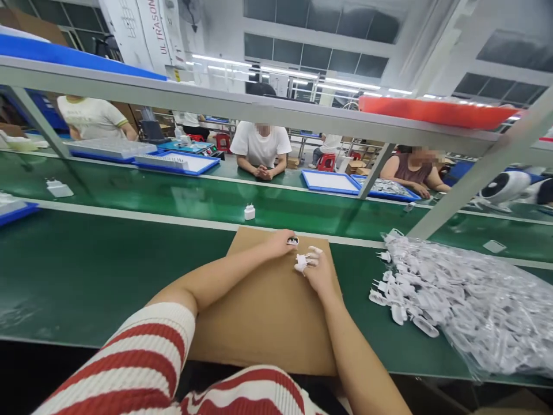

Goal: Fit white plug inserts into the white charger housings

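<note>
Over a brown cardboard sheet (268, 314), my left hand (280, 242) is closed around a small white charger housing (293, 241), its open, dark-looking end facing right. Just to the right, my right hand (322, 272) pinches a white plug cover with pins (302, 261) between thumb and fingers. White coverings show on some right fingertips. The two pieces are close together but apart. An assembled-looking white charger (249, 212) stands on the green strip beyond the cardboard.
A clear plastic bag (479, 300) heaped with white charger parts lies on the right, several spilling out. Another white charger (59, 188) sits far left. A shelf rail (242, 109) crosses above. Blue trays (330, 181) and other people (261, 144) are across the bench.
</note>
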`<state>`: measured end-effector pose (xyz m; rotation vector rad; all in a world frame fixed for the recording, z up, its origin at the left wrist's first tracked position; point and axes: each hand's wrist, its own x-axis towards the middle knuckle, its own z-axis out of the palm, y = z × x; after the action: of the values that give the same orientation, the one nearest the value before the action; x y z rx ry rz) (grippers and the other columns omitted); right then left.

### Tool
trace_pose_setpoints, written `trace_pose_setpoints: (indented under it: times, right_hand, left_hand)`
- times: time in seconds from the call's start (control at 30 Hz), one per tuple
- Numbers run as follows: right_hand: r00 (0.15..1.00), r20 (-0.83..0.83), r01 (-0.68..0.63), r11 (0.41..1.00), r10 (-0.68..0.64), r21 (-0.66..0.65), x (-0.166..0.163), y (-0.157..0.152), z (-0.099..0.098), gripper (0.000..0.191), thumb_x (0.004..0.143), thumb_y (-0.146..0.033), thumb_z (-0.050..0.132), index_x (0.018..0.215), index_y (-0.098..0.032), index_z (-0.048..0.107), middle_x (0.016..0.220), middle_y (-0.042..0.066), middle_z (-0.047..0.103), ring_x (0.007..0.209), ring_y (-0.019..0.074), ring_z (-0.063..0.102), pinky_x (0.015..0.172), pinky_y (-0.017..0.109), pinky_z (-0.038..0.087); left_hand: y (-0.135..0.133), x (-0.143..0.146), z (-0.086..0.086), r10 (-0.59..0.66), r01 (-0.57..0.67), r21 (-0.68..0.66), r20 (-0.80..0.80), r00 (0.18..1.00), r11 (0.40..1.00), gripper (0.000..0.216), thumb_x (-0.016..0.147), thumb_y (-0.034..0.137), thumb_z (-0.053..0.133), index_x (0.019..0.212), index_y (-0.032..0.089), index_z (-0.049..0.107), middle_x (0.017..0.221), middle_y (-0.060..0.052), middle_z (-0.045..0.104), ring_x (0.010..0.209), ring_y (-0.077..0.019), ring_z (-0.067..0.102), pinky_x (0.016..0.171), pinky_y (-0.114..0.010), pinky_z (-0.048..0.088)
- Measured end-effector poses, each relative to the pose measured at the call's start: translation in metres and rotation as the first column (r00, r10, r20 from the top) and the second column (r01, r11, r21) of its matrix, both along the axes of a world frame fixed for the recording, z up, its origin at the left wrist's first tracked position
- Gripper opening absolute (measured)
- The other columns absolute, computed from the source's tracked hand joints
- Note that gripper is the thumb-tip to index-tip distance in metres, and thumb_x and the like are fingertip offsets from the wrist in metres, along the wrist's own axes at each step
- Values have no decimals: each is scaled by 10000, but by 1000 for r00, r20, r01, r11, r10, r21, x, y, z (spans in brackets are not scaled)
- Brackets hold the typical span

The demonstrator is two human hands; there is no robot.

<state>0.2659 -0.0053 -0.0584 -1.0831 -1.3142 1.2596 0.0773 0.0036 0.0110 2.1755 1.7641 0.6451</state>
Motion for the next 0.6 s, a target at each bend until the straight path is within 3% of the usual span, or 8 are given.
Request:
trace_pose_setpoints:
  times: [0.1,0.17,0.23,0.37,0.47,0.6]
  right_hand:
    - [1000,21,9,999,-8,-50,4,-3,7,571,440,-251,867,985,-203,702,915,72,764,830,263,762,736,383,623]
    - [999,27,30,997,-28,-66,8,-5,13,558,457,-281,879,987,-196,725,955,83,783,872,258,762,741,355,610]
    - [998,24,66,994,-64,-84,12,-2,17,586,490,-334,895,1037,-198,733,1002,82,793,894,243,762,731,327,596]
    - [988,-138,43,990,-62,-133,17,12,19,599,472,-365,929,1009,-183,735,967,77,791,907,235,748,728,311,569]
    - [977,-209,11,992,-37,-125,18,19,16,582,514,-371,933,1032,-198,733,988,63,791,959,227,747,818,333,574]
    - [981,-192,-12,995,-7,-100,17,19,15,554,588,-389,919,1078,-205,738,1034,60,791,980,224,746,870,352,576]
  left_hand:
    - [-21,-1,-22,18,-14,-45,89,996,999,248,923,381,777,1008,156,711,1029,-91,707,955,-247,676,886,-409,579]
    - [-27,0,-34,20,-12,-45,188,982,999,300,872,379,803,1065,165,723,1082,-110,724,1006,-291,683,915,-429,564]
    - [-24,2,-45,-6,19,-40,307,952,999,393,863,414,775,1162,168,707,1169,-124,723,1060,-310,680,958,-435,550]
    - [-11,7,-63,-84,123,-45,506,859,991,567,873,550,697,1277,155,653,1200,-126,720,1032,-280,687,932,-398,558]
    - [-10,7,-67,-110,167,-56,544,832,984,611,854,587,718,1307,181,666,1061,-91,736,876,-247,671,789,-351,549]
    - [-14,6,-64,-100,151,-63,497,862,987,579,845,566,735,1307,218,699,768,-23,646,676,-200,566,626,-304,444]
